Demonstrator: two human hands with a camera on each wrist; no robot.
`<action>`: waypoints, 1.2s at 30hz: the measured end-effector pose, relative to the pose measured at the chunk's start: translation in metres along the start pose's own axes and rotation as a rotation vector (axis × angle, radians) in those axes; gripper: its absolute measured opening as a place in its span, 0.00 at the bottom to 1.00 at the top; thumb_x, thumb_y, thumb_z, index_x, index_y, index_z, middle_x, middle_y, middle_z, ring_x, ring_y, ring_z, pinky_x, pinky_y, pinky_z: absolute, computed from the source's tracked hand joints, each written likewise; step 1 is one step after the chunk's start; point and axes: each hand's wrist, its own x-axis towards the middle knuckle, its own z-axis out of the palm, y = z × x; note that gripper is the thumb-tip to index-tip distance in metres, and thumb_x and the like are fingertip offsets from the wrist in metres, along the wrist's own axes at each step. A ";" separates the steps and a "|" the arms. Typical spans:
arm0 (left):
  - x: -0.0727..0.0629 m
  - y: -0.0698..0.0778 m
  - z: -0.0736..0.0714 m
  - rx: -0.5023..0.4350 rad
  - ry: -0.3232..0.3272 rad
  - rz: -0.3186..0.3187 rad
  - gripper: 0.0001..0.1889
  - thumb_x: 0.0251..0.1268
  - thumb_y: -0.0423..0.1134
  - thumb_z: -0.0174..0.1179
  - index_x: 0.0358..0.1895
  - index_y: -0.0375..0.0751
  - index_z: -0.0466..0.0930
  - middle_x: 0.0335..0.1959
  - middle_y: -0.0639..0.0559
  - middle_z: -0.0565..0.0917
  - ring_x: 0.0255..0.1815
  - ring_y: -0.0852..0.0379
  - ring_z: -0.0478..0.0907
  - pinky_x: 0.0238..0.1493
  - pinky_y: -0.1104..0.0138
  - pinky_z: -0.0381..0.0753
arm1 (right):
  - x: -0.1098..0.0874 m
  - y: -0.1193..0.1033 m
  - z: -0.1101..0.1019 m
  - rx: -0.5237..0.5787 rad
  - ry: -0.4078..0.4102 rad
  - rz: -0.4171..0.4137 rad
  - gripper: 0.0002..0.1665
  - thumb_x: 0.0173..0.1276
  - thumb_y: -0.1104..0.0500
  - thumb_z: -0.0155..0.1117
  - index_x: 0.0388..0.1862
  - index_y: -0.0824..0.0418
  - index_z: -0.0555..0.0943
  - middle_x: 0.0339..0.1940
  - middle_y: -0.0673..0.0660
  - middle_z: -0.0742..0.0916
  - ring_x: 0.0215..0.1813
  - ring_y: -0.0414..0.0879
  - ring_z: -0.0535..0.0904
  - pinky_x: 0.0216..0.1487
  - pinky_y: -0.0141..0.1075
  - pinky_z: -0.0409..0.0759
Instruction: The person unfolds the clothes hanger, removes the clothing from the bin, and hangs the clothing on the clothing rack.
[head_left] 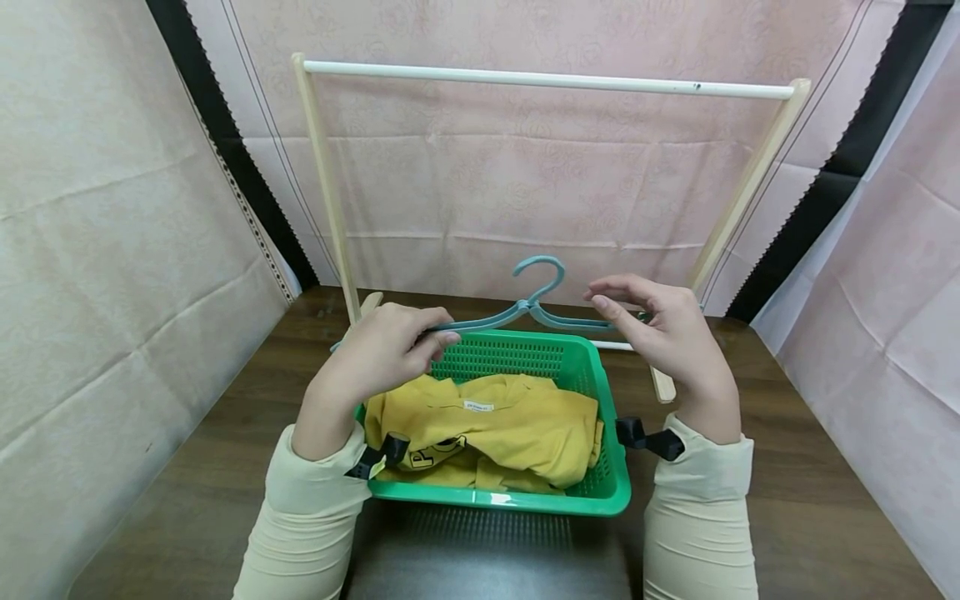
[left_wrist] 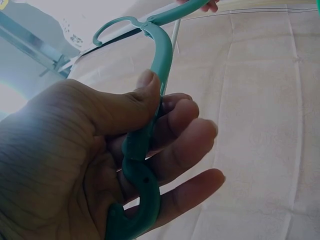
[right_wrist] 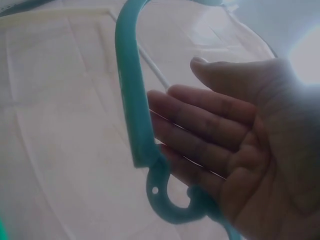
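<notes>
A blue-green clothes hanger [head_left: 527, 307] is held level above the back of a green basket [head_left: 487, 497], its hook pointing up. My left hand [head_left: 378, 350] pinches the hanger's left arm between thumb and fingers, as the left wrist view shows. Beside the hanger's right end is my right hand [head_left: 671, 337], with thumb apart and fingers loosely extended. In the right wrist view, the hanger's notched end [right_wrist: 160, 200] passes by those fingers without being gripped; whether it touches them I cannot tell. Inside the basket lies a crumpled yellow shirt [head_left: 517, 417], with a white neck label and dark print.
Behind the basket stands a rack with a white top bar [head_left: 525, 77], a left post [head_left: 326, 179] and a right post [head_left: 750, 183]. One rack foot [head_left: 663, 385] reaches forward near my right hand. Pale cloth walls surround the brown wooden table [head_left: 780, 500].
</notes>
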 end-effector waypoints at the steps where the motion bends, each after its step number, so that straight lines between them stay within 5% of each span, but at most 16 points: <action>1: 0.000 0.000 0.000 0.000 0.004 0.000 0.06 0.75 0.43 0.59 0.37 0.51 0.82 0.20 0.66 0.78 0.20 0.69 0.71 0.39 0.59 0.64 | 0.000 0.000 0.000 0.003 -0.003 0.003 0.14 0.71 0.62 0.67 0.54 0.52 0.86 0.45 0.48 0.90 0.48 0.36 0.86 0.46 0.24 0.78; 7: -0.001 -0.001 -0.001 -0.030 0.022 0.009 0.07 0.75 0.44 0.60 0.34 0.53 0.81 0.18 0.72 0.75 0.18 0.71 0.70 0.38 0.59 0.59 | -0.002 -0.002 -0.003 0.023 -0.041 0.009 0.14 0.73 0.62 0.65 0.54 0.51 0.86 0.46 0.46 0.90 0.47 0.35 0.84 0.44 0.26 0.79; 14: 0.000 -0.002 -0.002 -0.072 0.057 0.049 0.07 0.75 0.41 0.60 0.36 0.49 0.83 0.19 0.66 0.78 0.16 0.71 0.70 0.22 0.68 0.70 | -0.006 -0.002 -0.008 0.019 -0.102 0.022 0.15 0.71 0.62 0.68 0.53 0.48 0.87 0.47 0.44 0.89 0.49 0.34 0.82 0.39 0.29 0.77; 36: -0.001 -0.004 -0.003 -0.168 0.081 0.018 0.08 0.76 0.42 0.59 0.33 0.52 0.81 0.18 0.65 0.77 0.16 0.69 0.70 0.22 0.68 0.73 | -0.007 0.002 -0.008 0.059 -0.098 0.027 0.15 0.69 0.64 0.69 0.50 0.49 0.88 0.45 0.44 0.89 0.45 0.35 0.81 0.34 0.28 0.76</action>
